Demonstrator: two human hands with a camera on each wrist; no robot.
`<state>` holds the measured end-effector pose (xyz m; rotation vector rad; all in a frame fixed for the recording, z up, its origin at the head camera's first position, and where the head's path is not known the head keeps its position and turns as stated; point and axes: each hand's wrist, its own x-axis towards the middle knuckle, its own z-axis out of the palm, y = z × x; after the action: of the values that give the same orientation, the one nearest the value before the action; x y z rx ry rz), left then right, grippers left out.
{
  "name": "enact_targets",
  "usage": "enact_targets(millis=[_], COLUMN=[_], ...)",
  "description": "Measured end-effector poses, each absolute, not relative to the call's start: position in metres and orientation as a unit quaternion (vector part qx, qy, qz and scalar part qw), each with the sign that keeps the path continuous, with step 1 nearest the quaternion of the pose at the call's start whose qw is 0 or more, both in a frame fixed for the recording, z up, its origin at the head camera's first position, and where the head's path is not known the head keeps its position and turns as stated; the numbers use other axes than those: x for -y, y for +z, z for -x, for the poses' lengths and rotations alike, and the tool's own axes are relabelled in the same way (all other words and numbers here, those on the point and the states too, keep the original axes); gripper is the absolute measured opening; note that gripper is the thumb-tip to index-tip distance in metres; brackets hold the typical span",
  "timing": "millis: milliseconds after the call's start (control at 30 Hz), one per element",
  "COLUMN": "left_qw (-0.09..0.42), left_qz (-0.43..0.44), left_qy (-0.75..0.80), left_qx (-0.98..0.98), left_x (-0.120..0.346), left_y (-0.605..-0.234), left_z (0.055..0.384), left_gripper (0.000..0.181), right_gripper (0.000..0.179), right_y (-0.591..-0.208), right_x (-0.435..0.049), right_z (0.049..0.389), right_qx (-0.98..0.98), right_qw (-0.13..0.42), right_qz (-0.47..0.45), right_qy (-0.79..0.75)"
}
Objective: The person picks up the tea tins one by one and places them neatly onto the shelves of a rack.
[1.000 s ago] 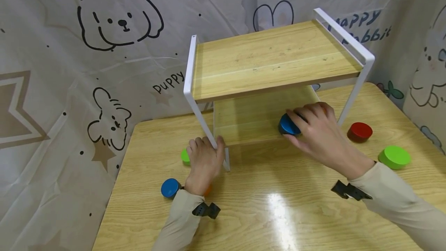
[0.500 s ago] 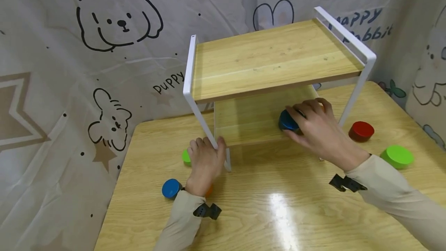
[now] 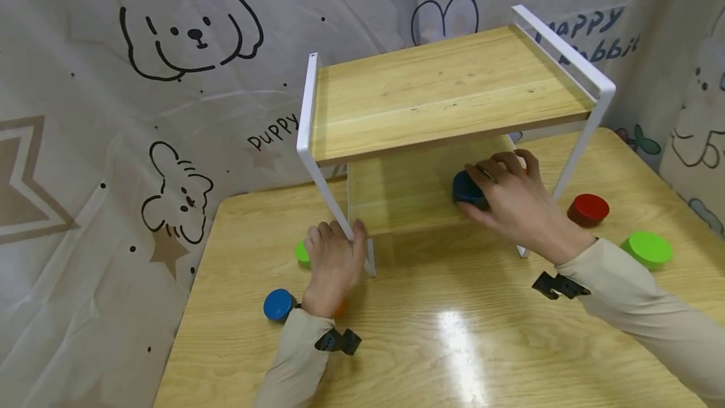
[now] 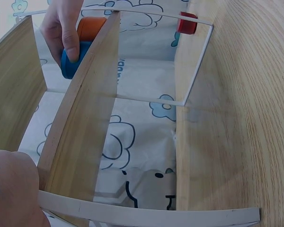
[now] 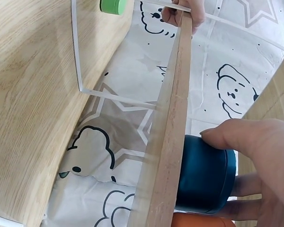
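Note:
A two-tier shelf rack [image 3: 453,93] with wooden boards and white metal frames stands on the table. My right hand [image 3: 518,206] grips a blue cylinder [image 3: 467,190] at the right part of its lower board [image 3: 399,197]. In the right wrist view the thumb lies on the near side of the blue cylinder [image 5: 203,175], and fingers reach round behind it. An orange cylinder [image 5: 203,220] sits right beside it, mostly hidden by my hand in the head view. My left hand [image 3: 334,263] holds the rack's front left post where it meets the lower board.
To the right of the rack are a red cylinder [image 3: 588,210] and a green cylinder [image 3: 647,249]. Another blue cylinder [image 3: 279,305], a partly hidden green one [image 3: 303,254] and an orange one [image 3: 340,308] lie around my left hand. A printed cloth [image 3: 226,112] hangs behind the table.
My right wrist has shifted slightly left, and the blue cylinder now sits a touch farther back, its top darker. My left hand stays on the post.

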<state>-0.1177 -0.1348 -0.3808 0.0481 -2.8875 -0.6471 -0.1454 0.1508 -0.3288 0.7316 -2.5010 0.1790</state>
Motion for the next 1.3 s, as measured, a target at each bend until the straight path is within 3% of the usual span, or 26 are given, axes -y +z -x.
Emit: enact_targets(millis=[900, 1133, 1300], left_qw=[0.096, 0.099, 0.093], left_qz=[-0.017, -0.014, -0.016], left_qy=[-0.222, -0.217, -0.216], left_qx=[0.970, 0.971, 0.972], left_x=[0.135, 0.135, 0.135], left_y=[-0.379, -0.379, -0.380], left_z=[0.121, 0.121, 0.119], left_gripper=[0.052, 0.052, 0.051], right_gripper=[0.061, 0.078, 0.066], right_y=[-0.323, -0.321, -0.326], right_x=[-0.158, -0.165, -0.174], right_z=[0.141, 0.125, 0.101], right_qx=[0.923, 0.882, 0.844], right_qw=[0.255, 0.331, 0.381], right_qz=[-0.263, -0.296, -0.311], right_qy=[0.117, 0.161, 0.214])
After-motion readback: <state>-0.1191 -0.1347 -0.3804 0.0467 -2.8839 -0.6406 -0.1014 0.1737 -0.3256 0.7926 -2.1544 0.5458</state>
